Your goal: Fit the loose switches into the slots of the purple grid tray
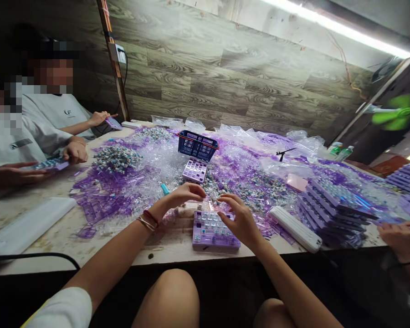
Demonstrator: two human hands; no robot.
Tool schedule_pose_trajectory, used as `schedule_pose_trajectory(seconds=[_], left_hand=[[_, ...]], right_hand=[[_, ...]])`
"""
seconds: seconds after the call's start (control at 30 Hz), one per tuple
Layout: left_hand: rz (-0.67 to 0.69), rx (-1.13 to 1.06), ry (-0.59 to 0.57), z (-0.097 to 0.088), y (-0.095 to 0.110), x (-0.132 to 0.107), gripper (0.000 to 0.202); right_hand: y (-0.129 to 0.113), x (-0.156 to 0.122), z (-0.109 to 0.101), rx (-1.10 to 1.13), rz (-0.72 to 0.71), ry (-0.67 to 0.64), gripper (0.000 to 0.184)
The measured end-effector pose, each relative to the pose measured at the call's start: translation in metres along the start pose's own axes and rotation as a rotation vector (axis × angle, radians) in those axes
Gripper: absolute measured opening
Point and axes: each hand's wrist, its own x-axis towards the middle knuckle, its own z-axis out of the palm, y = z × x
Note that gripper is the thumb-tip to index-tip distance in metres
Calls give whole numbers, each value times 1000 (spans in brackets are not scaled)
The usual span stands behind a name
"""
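Note:
In front of me on the table lies a purple keypad-like case (215, 243) filled with rows of small clear, white and blue pieces. My right hand (241, 221) reaches over its right side, thumb and index finger apart, with nothing visible between them. My left hand (186, 195) hovers just behind the case's far left corner. Its fingers are curved and loosely spread, and I make out nothing in them. Behind the hands rests a second purple case (194, 170), leaning against a dark blue basket (198, 146). A turquoise tool (165, 189) lies by my left wrist.
Piles of small blue-and-white pieces (118, 158) and clear purple parts (95, 200) cover the table. Stacked purple cases (331, 209) and a white bar-shaped object (295, 228) stand right. A white lamp-like bar (34, 223) lies left. Two co-workers sit left; another person's hand (401, 239) shows right.

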Motion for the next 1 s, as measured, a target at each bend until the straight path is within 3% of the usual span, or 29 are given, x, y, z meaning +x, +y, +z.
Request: schedule_pose_trajectory(seconds=[0.13,0.27,0.37,0.53,0.73,1.0], left_hand=[[-104,-158,-329,4,9,-8,24],[-91,-157,-470,7,12,-10,24],[-162,-138,-552,4,14,-11,26],[-304,-56,-618,-1,14,-13,32],[-249,92,-667,0,18,-14,28],[-199,178,-710,1,20,-11,21]], right_hand=[[1,-2,2,94,-43,-36,21],[-2,-3,6,146,-95,-90,12],[-3,-4,8,133,-83,-140,13],[-1,-6,11,142,-125,-257,15],[-2,-8,11,186,-136,-293,11],[-6,-8,14,73,-178,-319,19]])
